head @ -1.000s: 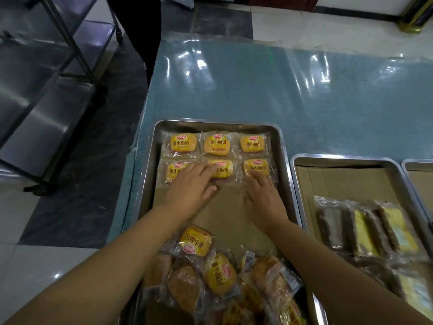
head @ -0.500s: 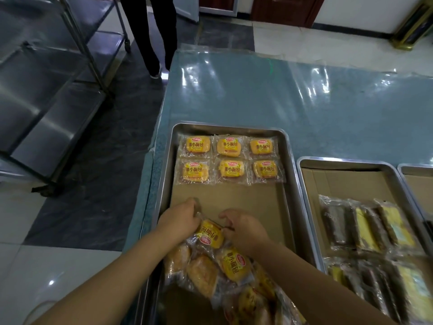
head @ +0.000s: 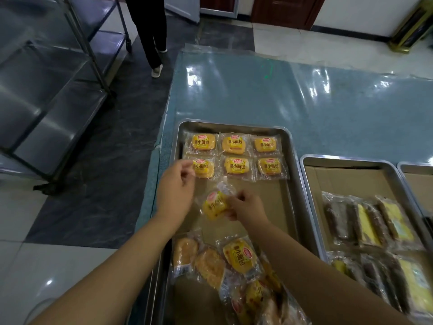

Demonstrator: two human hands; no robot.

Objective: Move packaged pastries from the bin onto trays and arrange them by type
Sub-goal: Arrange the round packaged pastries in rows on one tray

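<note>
A steel tray point(head: 295, 165) lined with cardboard holds two neat rows of yellow-labelled small-bread packets point(head: 235, 154) at its far end. My right hand point(head: 246, 205) pinches one such packet point(head: 214, 204) by its wrapper, lifted over the bare cardboard in the middle of the tray. My left hand point(head: 177, 188) hovers just left of it, fingers loosely curled, holding nothing, near the left packet of the second row. A loose heap of packets point(head: 225, 266) lies at the tray's near end.
A second tray point(head: 311, 181) to the right holds brown and yellow cake bars point(head: 365, 221); a third tray's corner point(head: 417, 165) shows at far right. The trays sit on a blue plastic-covered table point(head: 281, 97). A metal rack point(head: 58, 90) stands left; a person's legs point(head: 152, 38) are beyond.
Both hands left the second row, dropped to the heap, and my right hand has now lifted one packet clear of it. My left hand let go and moved up-left.
</note>
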